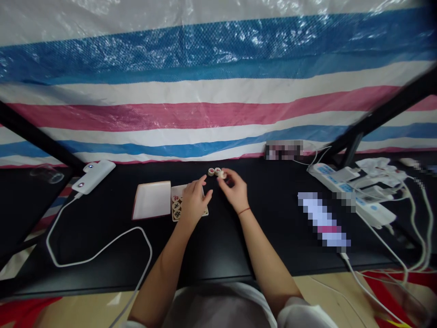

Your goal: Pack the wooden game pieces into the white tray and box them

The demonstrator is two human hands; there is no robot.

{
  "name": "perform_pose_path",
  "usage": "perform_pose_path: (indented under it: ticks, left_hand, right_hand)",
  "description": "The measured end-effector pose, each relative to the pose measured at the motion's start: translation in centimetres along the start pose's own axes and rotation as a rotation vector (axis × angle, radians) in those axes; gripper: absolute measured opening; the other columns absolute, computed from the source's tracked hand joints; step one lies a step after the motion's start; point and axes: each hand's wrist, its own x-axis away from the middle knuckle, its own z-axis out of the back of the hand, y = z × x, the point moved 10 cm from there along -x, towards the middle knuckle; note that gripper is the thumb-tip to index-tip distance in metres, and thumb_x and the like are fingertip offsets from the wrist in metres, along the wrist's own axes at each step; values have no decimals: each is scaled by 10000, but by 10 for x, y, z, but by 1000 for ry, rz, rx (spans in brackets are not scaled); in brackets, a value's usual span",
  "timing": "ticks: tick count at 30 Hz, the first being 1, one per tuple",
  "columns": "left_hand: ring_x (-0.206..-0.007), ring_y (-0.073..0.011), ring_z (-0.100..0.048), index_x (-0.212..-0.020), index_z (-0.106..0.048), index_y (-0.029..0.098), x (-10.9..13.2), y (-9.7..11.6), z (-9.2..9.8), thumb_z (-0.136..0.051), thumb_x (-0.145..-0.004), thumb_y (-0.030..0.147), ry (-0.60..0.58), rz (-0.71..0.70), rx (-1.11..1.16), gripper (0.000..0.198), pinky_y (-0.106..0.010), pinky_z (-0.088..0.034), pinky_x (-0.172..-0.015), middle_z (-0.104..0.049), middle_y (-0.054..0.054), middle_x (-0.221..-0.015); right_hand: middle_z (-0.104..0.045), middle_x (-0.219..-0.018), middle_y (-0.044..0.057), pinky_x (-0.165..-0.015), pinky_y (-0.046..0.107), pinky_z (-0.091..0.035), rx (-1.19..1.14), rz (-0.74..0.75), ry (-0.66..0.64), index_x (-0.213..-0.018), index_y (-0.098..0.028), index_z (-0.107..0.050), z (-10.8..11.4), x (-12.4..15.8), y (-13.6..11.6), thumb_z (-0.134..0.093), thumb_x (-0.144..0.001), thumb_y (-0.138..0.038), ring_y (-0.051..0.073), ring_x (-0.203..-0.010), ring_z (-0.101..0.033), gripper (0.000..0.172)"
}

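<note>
My right hand point(235, 187) pinches a round, pale Chinese chess piece point(222, 175) between thumb and fingertips, just above the black table. Right beside it, two more Chinese chess pieces point(211, 171) with red characters stand on the tabletop, close together. My left hand point(193, 200) rests over a shallow box point(175, 219), fingers stretched and thumb apart, with nothing in its grasp. Several chess pieces point(176, 206) with red and black characters lie in that box, partly hidden under the hand. Touching its left side is an open white-lined lid point(151, 200) with a dark red edge.
A white power bank point(94, 176) with a cable lies at the left, near a clear cup point(48, 174). To the right are a blurred phone point(322, 221) and a power strip point(355, 196) with tangled cables. A striped sheet point(205, 114) hangs behind the table point(218, 255).
</note>
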Motion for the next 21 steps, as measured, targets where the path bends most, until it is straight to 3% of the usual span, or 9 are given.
perform_pose_path:
  ticks: [1,3,7,12,21]
  left_hand:
    - [-951,-216,-624,-1268,-506,211,0,1,0,-592,-868,249,1,3,10,411,-383,-470,-893,-672,-69,-1005]
    - [-935,-208,-626,-1246,-520,211,0,1,2,-571,-878,242,10,13,31,373,-374,-476,-883,-671,-62,-984]
    - [-911,-192,-633,-1181,-557,215,0,3,0,-530,-895,229,1,11,80,288,-355,-485,-866,-672,-53,-945]
    - [-890,-187,-637,-1168,-566,209,0,3,-1,-521,-891,215,3,3,105,280,-354,-490,-862,-677,-48,-920]
    - [-860,-170,-642,-1099,-609,211,-2,1,-2,-518,-891,203,-10,4,102,228,-323,-498,-841,-682,-39,-901]
  right_hand:
    - [-691,-1044,95,-730,306,-511,57,-24,91,-1079,-186,-666,14,-4,13,-580,-831,-391,187,-832,-636,333]
    - [-689,-1061,118,-774,344,-513,171,-61,150,-1083,-163,-663,29,-12,36,-571,-821,-376,198,-810,-642,350]
    - [-707,-1028,95,-863,385,-489,309,-101,75,-1078,-190,-629,27,-21,66,-579,-810,-348,234,-905,-654,314]
    - [-707,-987,61,-907,409,-429,458,-99,-2,-965,-227,-626,14,-20,69,-575,-823,-326,248,-967,-629,181]
    - [-708,-1005,52,-886,394,-398,507,-101,-34,-1009,-239,-645,11,-21,66,-553,-854,-313,253,-998,-601,195]
